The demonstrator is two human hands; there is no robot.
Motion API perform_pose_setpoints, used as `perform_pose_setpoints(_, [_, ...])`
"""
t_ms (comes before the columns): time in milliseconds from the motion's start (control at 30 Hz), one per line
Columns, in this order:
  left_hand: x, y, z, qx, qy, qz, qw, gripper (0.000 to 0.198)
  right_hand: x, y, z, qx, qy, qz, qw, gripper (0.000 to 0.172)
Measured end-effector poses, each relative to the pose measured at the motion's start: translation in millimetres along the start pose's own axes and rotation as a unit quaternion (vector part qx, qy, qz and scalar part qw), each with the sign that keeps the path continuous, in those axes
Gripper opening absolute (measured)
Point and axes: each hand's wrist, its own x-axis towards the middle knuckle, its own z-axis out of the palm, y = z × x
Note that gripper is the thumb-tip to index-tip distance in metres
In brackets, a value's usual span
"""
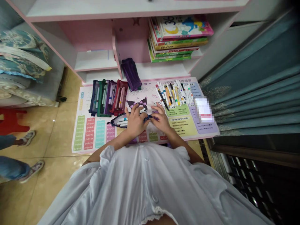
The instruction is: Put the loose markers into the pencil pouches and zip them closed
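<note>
A dark blue pencil case (118,120) lies open on the printed desk mat (91,134) with several pens inside it. My left hand (134,120) rests on the case with its fingers curled over the case's right part. My right hand (160,118) is beside it, fingers bent, pinching the case's right end near the zipper. A loose row of several marker pens (174,93) lies just beyond my right hand.
Several open pencil cases full of pens (109,97) stand in a row at the mat's back left. A purple pouch (131,73) leans on the shelf divider. Stacked picture books (178,37) fill the right shelf. Another person's feet (28,153) stand on the tiled floor at left.
</note>
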Motion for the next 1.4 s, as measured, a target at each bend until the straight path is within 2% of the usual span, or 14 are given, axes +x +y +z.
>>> perform_pose_setpoints(233, [0.2, -2.0, 2.3, -0.010, 0.012, 0.016, 1.000, 0.014, -1.8, -3.7, -2.5, -0.002, -0.003, 0.011, 1.000, 0.015])
perform_pose_setpoints(333, [0.3, -2.1, 2.5, -0.017, 0.011, 0.012, 1.000, 0.017, -1.7, -6.2, -4.8, -0.012, 0.002, 0.011, 1.000, 0.011])
perform_pose_setpoints(533, [0.4, -1.0, 2.0, -0.014, -0.001, -0.004, 1.000, 0.018, -0.2, -13.9, -8.5, -0.024, 0.011, -0.008, 1.000, 0.013])
perform_pose_setpoints(667, [1.3, 0.0, -0.1, -0.015, -0.008, -0.014, 1.000, 0.018, -1.0, -14.6, -9.1, -0.030, 0.009, 0.003, 1.000, 0.013])
perform_pose_setpoints(800, [3.5, 0.0, -3.9, -0.019, -0.029, -0.024, 0.999, 0.017, -2.5, -11.5, -10.0, -0.030, 0.011, 0.001, 0.999, 0.013])
perform_pose_setpoints(1167, [6.4, 3.0, -13.0, 0.028, -0.085, -0.037, 0.995, 0.022, -5.9, -1.1, -4.6, -0.039, 0.048, -0.064, 0.996, 0.014])
perform_pose_setpoints(1400, [6.3, 2.7, -15.5, 0.042, -0.095, -0.043, 0.994, 0.023, -7.0, 0.2, -4.4, -0.072, 0.052, -0.073, 0.993, 0.010])
